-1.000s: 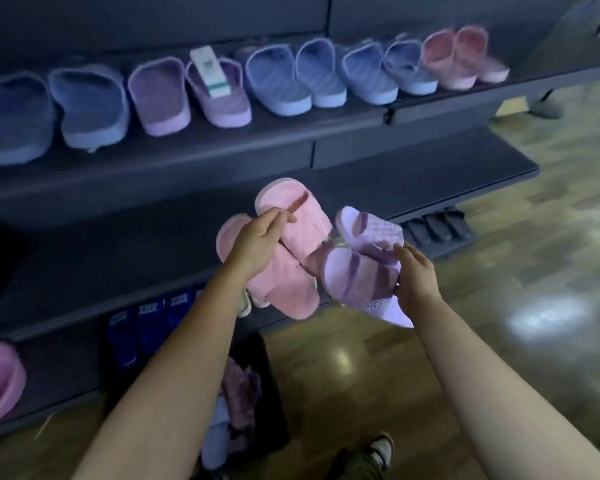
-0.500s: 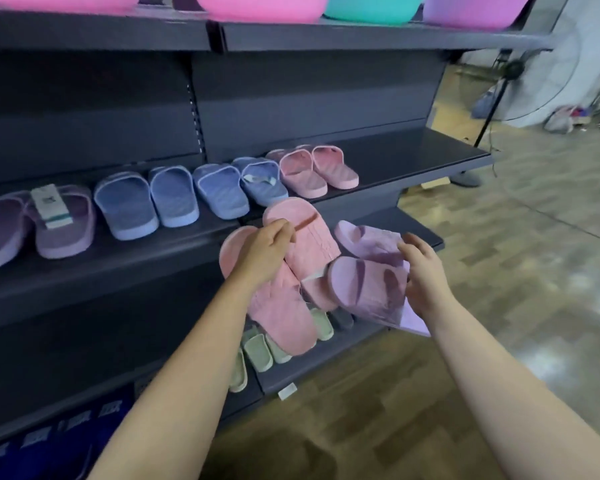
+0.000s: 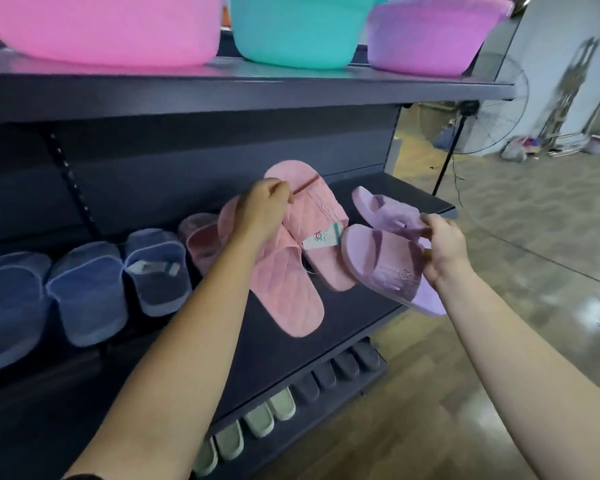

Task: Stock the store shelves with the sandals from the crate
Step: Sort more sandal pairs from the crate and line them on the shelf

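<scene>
My left hand (image 3: 261,213) grips a pair of pink quilted sandals (image 3: 288,282) by their straps, held over the right end of the dark middle shelf (image 3: 371,299). A paper tag (image 3: 321,239) hangs between the two pink sandals. My right hand (image 3: 444,247) holds a pair of lilac sandals (image 3: 385,261) just right of the pink pair, at the shelf's right end. Blue sandals (image 3: 87,292) and one pink sandal (image 3: 201,240) stand in a row on the same shelf to the left. The crate is out of view.
Pink (image 3: 101,29), teal (image 3: 298,29) and lilac (image 3: 430,39) plastic basins sit on the top shelf. Pale green and dark grey sandals (image 3: 281,403) line the lowest shelf. A standing fan (image 3: 482,116) is on the wooden floor beyond the shelf's right end.
My view has risen from the lower shelves to the middle and top shelves. Both hands have lifted their sandal pairs up to the right end of the middle shelf.
</scene>
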`<action>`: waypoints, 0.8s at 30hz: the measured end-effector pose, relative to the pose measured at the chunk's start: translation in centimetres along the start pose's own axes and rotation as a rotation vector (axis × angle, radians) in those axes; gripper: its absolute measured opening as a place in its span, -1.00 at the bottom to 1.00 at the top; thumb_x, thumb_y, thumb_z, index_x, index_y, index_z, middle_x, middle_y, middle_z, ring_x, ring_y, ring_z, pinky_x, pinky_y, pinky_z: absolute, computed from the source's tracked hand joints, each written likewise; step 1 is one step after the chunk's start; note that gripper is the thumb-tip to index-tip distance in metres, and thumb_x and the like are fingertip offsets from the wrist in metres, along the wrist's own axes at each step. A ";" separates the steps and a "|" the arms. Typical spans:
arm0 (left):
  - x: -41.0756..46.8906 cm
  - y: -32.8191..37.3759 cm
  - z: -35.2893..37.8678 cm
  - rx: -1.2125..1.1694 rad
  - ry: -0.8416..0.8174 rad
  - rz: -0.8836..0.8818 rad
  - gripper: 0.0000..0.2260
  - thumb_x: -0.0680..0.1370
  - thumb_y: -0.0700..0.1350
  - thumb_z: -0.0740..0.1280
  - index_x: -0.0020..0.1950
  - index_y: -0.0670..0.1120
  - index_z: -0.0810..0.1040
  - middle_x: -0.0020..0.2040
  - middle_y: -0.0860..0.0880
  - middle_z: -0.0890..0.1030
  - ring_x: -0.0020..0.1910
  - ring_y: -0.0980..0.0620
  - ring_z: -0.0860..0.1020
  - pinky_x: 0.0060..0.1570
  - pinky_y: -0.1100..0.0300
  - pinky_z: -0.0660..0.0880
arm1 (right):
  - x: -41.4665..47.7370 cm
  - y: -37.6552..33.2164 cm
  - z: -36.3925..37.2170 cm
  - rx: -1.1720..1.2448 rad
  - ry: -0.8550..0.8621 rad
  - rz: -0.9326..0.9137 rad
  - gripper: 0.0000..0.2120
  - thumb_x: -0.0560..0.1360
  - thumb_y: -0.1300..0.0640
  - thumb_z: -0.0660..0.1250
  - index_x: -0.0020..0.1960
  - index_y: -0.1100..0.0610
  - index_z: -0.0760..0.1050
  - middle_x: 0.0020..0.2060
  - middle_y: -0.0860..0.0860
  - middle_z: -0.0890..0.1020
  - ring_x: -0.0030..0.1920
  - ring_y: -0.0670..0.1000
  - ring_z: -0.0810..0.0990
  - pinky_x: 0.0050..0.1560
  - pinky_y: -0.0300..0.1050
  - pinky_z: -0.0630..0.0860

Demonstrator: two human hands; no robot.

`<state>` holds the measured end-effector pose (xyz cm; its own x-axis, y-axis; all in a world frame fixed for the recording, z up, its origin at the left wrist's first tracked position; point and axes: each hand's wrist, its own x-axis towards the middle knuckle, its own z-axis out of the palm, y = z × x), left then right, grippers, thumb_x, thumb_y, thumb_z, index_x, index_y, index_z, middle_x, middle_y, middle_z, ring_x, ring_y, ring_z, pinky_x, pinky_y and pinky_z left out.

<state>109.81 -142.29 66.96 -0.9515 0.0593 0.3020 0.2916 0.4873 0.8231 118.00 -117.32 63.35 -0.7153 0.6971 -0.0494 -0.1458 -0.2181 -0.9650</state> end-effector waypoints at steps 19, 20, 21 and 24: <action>19.0 1.2 16.4 0.162 0.054 -0.068 -0.71 0.54 -0.08 0.21 -0.38 -0.10 0.42 -0.16 -0.25 0.60 -0.25 -0.17 0.50 -0.28 0.13 0.31 | 28.4 -0.5 7.1 -0.071 -0.191 -0.012 -0.67 0.43 0.03 0.28 0.13 0.18 0.52 -0.02 0.05 0.64 -0.01 0.04 0.61 0.12 -0.04 0.49; 19.6 0.8 17.0 0.195 0.028 -0.083 -0.72 0.55 -0.06 0.20 -0.36 -0.08 0.43 -0.13 -0.25 0.60 -0.20 -0.19 0.52 -0.26 0.14 0.33 | 29.5 -0.4 7.4 -0.089 -0.205 0.001 -0.61 0.39 0.00 0.30 0.14 0.19 0.52 -0.01 0.06 0.65 0.01 0.05 0.62 0.16 -0.01 0.51; 19.9 0.5 17.6 0.232 -0.016 -0.104 -0.75 0.56 -0.03 0.17 -0.28 -0.07 0.48 -0.07 -0.20 0.61 -0.12 -0.18 0.54 -0.20 0.14 0.38 | 30.1 -0.4 7.6 -0.111 -0.225 0.020 -0.56 0.37 -0.02 0.30 0.15 0.20 0.51 0.00 0.06 0.65 0.02 0.05 0.63 0.17 0.00 0.52; 20.2 -1.5 18.8 0.362 -0.168 -0.198 -0.75 0.60 0.09 0.11 0.02 -0.04 0.46 0.00 -0.03 0.57 -0.03 -0.04 0.52 -0.04 0.13 0.40 | 31.2 -0.1 8.1 -0.141 -0.298 0.062 -0.67 0.49 0.06 0.26 0.16 0.24 0.48 -0.07 0.02 0.60 -0.06 0.00 0.61 -0.12 -0.20 0.49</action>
<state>88.28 -125.40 62.83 -0.9970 0.0603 0.0483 0.0773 0.7756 0.6265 90.11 -101.09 63.96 -0.8915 0.4501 -0.0518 -0.0143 -0.1424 -0.9897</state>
